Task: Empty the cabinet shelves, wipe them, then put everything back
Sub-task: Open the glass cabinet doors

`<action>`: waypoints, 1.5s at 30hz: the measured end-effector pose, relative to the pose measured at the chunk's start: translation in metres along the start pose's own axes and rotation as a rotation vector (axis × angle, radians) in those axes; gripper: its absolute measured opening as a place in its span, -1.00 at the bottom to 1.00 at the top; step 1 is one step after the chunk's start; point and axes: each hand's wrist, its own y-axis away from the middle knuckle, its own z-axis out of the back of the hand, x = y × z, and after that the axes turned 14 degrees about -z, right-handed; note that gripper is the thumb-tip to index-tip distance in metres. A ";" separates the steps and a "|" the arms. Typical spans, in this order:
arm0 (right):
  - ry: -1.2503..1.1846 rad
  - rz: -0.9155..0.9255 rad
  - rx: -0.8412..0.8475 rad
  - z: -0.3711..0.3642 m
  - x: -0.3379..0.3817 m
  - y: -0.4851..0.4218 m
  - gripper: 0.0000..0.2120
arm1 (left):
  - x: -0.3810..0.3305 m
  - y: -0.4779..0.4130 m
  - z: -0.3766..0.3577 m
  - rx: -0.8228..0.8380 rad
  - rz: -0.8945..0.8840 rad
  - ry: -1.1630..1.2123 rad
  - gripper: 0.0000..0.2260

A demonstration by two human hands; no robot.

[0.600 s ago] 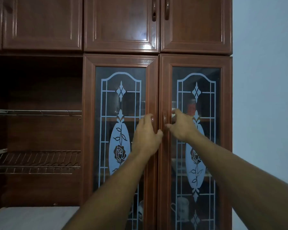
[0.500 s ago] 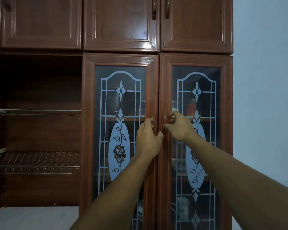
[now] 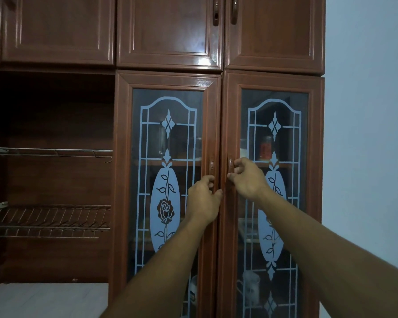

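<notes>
Grip: left hand (image 3: 203,203) on left handle (image 3: 212,167), fingers (image 3: 206,180) curled | right hand (image 3: 246,180) pinching right handle (image 3: 230,162) | wall (image 3: 365,134) right

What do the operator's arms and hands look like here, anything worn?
Nothing worn. The left hand and right hand are bare: no gloves, rings or watch visible. The left forearm and right forearm are bare too; no sleeve enters the frame.
</notes>
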 end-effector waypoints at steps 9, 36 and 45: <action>-0.094 0.030 -0.042 0.022 -0.001 0.030 -0.80 | -0.017 0.020 0.002 0.096 0.050 0.191 -0.54; 0.299 0.108 -0.457 0.201 -0.030 0.132 -0.53 | -0.173 0.086 -0.078 0.340 -0.154 0.653 -0.69; 0.347 0.037 -0.471 0.252 -0.046 0.136 -0.60 | -0.206 0.085 -0.124 0.314 -0.205 0.631 -0.66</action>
